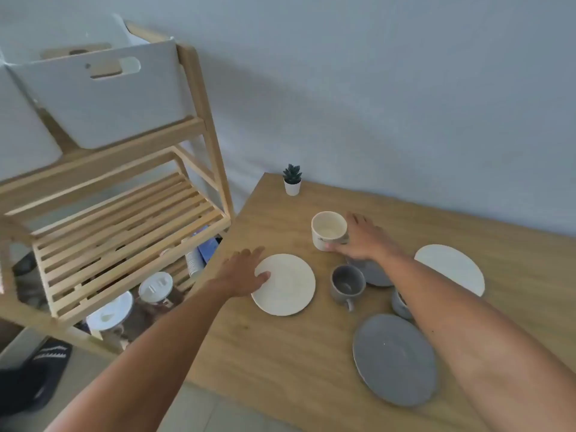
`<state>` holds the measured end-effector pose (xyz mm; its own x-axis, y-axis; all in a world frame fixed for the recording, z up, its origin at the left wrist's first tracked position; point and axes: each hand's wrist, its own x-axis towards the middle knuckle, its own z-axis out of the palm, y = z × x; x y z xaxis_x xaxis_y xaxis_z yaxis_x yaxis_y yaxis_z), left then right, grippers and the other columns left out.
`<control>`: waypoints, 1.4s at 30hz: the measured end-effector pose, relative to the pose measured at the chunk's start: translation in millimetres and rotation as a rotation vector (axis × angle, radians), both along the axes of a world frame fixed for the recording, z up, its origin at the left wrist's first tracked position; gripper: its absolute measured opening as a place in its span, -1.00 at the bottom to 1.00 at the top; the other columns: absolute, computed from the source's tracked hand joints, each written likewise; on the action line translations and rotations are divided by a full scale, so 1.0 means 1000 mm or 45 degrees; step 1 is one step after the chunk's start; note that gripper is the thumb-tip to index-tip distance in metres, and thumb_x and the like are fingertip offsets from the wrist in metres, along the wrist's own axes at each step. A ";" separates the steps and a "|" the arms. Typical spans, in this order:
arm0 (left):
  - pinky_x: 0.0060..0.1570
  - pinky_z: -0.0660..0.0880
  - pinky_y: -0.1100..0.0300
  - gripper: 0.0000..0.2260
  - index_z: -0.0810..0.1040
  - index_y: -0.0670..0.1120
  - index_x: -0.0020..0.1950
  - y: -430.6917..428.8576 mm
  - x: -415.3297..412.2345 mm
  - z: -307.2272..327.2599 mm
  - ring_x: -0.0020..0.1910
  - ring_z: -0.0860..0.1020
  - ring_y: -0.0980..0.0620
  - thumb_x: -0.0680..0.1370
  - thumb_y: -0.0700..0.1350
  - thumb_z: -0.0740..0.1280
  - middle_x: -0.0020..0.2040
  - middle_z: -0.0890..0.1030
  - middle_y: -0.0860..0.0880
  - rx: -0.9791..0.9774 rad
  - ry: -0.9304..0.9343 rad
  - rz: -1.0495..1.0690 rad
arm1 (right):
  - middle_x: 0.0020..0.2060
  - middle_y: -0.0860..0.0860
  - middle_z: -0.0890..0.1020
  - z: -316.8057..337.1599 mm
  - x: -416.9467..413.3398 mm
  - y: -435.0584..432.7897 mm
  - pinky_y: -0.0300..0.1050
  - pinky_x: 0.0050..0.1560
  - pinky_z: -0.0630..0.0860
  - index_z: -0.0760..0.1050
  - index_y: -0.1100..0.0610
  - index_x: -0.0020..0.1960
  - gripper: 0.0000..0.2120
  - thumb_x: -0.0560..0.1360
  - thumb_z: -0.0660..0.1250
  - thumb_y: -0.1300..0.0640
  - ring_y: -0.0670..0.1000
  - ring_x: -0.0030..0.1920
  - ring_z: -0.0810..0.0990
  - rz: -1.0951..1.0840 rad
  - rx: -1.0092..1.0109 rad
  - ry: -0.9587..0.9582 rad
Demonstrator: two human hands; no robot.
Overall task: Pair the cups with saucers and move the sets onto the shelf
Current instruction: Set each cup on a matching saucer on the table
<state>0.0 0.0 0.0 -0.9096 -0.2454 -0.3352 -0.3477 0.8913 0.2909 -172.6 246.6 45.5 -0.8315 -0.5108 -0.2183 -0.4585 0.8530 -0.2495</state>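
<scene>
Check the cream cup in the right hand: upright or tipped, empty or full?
Upright and empty. The cream cup has its mouth facing up and bare inside showing; the right hand holds its side.

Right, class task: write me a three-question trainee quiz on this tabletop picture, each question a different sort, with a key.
1. True or false: the right hand grips the cream cup.
2. Multiple choice: the left hand rests on the edge of which item? A) the grey saucer B) the cream saucer C) the potted plant
3. Short answer: what colour is the upright cup between the cream saucer and the right forearm?

Key: 1 true; 2 B; 3 grey.
</scene>
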 end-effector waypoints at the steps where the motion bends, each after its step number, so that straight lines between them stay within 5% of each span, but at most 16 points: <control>1: 0.35 0.31 -0.15 -0.36 0.10 0.08 0.57 0.000 0.001 -0.002 0.41 0.34 -0.19 0.55 0.23 0.20 0.38 0.41 -0.11 0.036 0.031 0.018 | 0.50 0.08 0.31 -0.002 -0.004 -0.003 0.18 0.34 0.36 0.13 0.09 0.53 0.01 0.32 0.30 -0.51 0.14 0.49 0.27 0.005 -0.027 -0.004; 8: 0.07 0.50 0.04 -0.56 0.47 0.20 0.35 -0.010 0.008 -0.017 0.05 0.52 0.04 0.46 0.12 0.35 0.08 0.60 0.13 0.345 0.193 0.119 | 0.29 0.10 0.49 -0.021 -0.014 -0.019 0.11 0.11 0.52 0.28 0.06 0.37 -0.09 0.23 0.43 -0.45 0.17 0.22 0.52 -0.066 -0.215 -0.067; 11: -0.06 0.47 0.16 -0.61 0.54 0.15 0.32 -0.012 0.008 -0.023 -0.08 0.52 0.04 0.48 0.02 0.41 -0.07 0.61 0.07 0.427 0.265 0.175 | 0.21 0.05 0.55 -0.023 -0.014 -0.021 0.04 0.05 0.53 0.39 0.04 0.27 -0.16 0.15 0.49 -0.40 0.12 0.16 0.56 -0.147 -0.333 -0.084; 17: -0.08 0.42 0.29 -0.71 0.62 0.06 0.21 -0.018 0.010 -0.030 -0.11 0.54 0.10 0.49 -0.05 0.46 -0.08 0.65 -0.03 0.597 0.315 0.321 | 0.22 -0.06 0.55 -0.011 0.015 -0.029 0.02 0.12 0.51 0.39 -0.05 0.30 -0.15 0.13 0.51 -0.39 0.01 0.18 0.53 -0.121 -0.579 -0.021; 24: -0.11 0.39 0.41 -0.74 0.66 0.08 0.21 -0.027 0.013 -0.022 -0.12 0.53 0.15 0.55 -0.12 0.39 -0.16 0.64 0.06 0.706 0.288 0.308 | 0.20 -0.16 0.53 -0.017 0.075 -0.050 0.01 0.18 0.50 0.36 -0.12 0.29 -0.20 0.14 0.52 -0.35 -0.05 0.19 0.50 0.209 -0.405 -0.206; 42: 0.07 0.51 0.13 -0.79 0.70 0.04 0.13 -0.029 0.017 -0.020 -0.07 0.59 0.07 0.50 -0.09 0.46 -0.05 0.71 0.00 0.689 0.332 0.334 | 0.24 -0.14 0.47 -0.024 0.102 -0.067 0.08 0.18 0.51 0.25 -0.13 0.36 -0.12 0.16 0.49 -0.41 -0.02 0.21 0.48 0.247 -0.276 -0.265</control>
